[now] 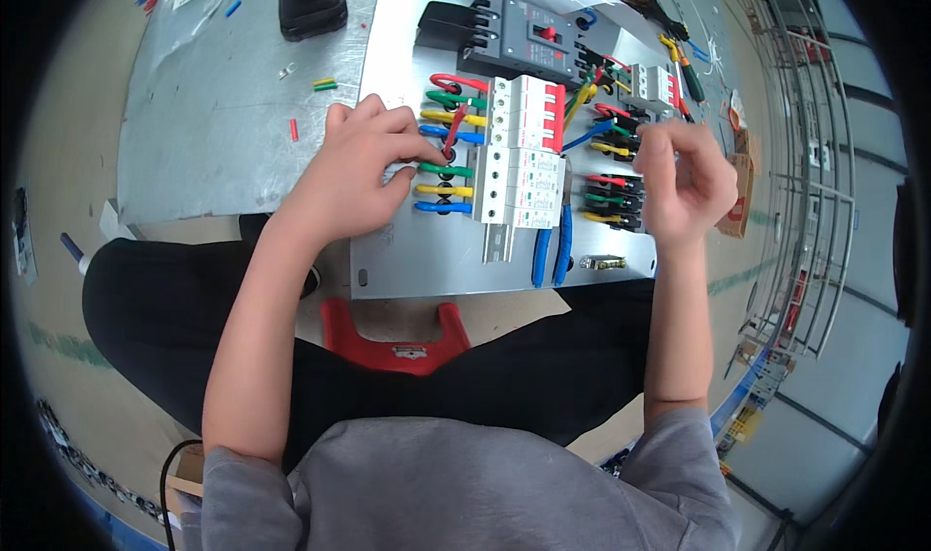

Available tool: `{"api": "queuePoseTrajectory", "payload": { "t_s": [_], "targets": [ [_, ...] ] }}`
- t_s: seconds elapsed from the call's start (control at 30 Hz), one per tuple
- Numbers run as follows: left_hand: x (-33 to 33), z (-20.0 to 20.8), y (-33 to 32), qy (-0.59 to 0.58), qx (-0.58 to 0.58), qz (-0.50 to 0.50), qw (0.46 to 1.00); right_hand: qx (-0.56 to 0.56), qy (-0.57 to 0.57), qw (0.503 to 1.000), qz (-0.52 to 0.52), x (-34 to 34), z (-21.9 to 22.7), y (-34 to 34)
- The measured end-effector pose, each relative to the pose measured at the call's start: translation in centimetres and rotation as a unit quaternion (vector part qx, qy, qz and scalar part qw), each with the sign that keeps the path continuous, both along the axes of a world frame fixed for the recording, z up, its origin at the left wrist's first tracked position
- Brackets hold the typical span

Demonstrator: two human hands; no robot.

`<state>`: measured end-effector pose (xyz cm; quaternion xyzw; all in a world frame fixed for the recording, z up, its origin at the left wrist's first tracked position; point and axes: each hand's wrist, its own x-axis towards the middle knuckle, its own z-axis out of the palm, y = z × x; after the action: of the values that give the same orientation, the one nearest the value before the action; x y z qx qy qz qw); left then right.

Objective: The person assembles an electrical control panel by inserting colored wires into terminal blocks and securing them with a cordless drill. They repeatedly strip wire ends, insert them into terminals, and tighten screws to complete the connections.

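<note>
My left hand (364, 168) reaches over the left edge of a metal panel (407, 265). Its index fingertip touches the lower end of a short red wire (456, 129), which stands up loose beside a row of white circuit breakers (524, 163). The thumb is apart from that fingertip, near a green wire (444, 171). Red, green, yellow and blue wires run into the breakers' left side. My right hand (687, 182) is raised over the panel's right side with its fingers curled in; whether anything is inside is hidden. Below it are black terminals with coloured wires (611, 197).
A large grey breaker (529, 42) is mounted at the panel's far side. Two thick blue cables (553, 250) hang toward the near edge, by a small metal part (603, 262). Cut sleeve pieces (294, 130) and a black tool base (312, 8) lie on the left table.
</note>
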<state>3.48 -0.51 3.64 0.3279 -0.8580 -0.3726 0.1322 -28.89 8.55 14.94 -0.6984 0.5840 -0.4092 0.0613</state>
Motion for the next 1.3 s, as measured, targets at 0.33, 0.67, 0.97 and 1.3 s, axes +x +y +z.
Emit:
{"api": "queuePoseTrajectory", "payload": {
  "t_s": [0.33, 0.67, 0.97, 1.3],
  "targets": [
    [-0.7, 0.5, 5.8, -0.011, -0.055, 0.123, 0.991, 0.128, 0.117, 0.974, 0.148, 6.0, -1.5, -0.2],
    [-2.1, -1.0, 7.3, 0.004, -0.116, 0.196, 0.974, 0.178, 0.231, 0.950, 0.112, 9.5, -4.3, 0.2],
    [-2.0, -0.9, 6.6, 0.018, -0.097, 0.180, 0.979, 0.150, 0.254, 0.953, 0.069, 10.2, -5.0, 0.0],
    [0.0, -1.3, 5.3, 0.294, 0.168, 0.311, 0.888, 0.167, 0.120, 0.972, 0.117, 8.3, -3.8, 0.6]
  ]
}}
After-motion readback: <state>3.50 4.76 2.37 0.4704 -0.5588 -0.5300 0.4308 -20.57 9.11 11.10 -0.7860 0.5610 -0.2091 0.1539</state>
